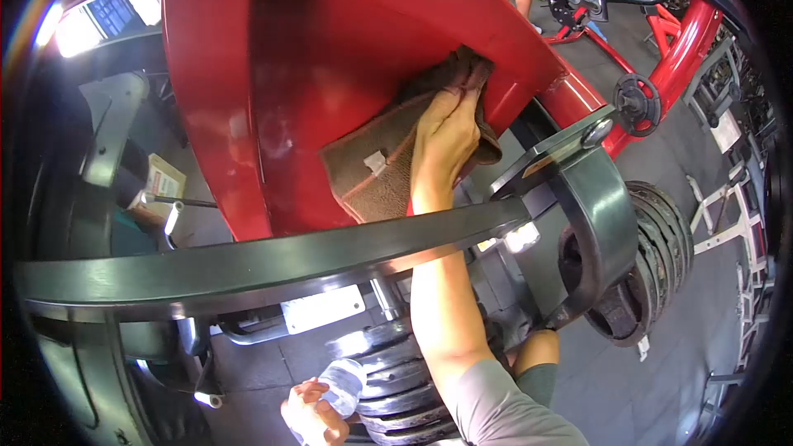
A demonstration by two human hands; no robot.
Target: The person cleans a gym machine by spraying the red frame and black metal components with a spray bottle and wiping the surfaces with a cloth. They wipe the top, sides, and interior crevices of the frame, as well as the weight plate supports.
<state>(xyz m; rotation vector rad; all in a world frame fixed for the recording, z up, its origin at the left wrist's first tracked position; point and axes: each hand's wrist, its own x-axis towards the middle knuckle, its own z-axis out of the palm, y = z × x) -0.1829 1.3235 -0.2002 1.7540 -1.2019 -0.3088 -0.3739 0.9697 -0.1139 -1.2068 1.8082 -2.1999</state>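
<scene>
Head view: the brown cloth (363, 190) lies against the red machine panel (330, 58), long axis running lower left to upper right, its top end bunched. The right hand (446, 136) presses it there, fingers curled over the bunch. The cloth is ribbed with a pale tag. The left hand (310, 417) sits low in frame, fingers wrapped round a clear bottle (343, 381).

R hand (446, 136), cloth (372, 177) on red frame (330, 58)
</scene>
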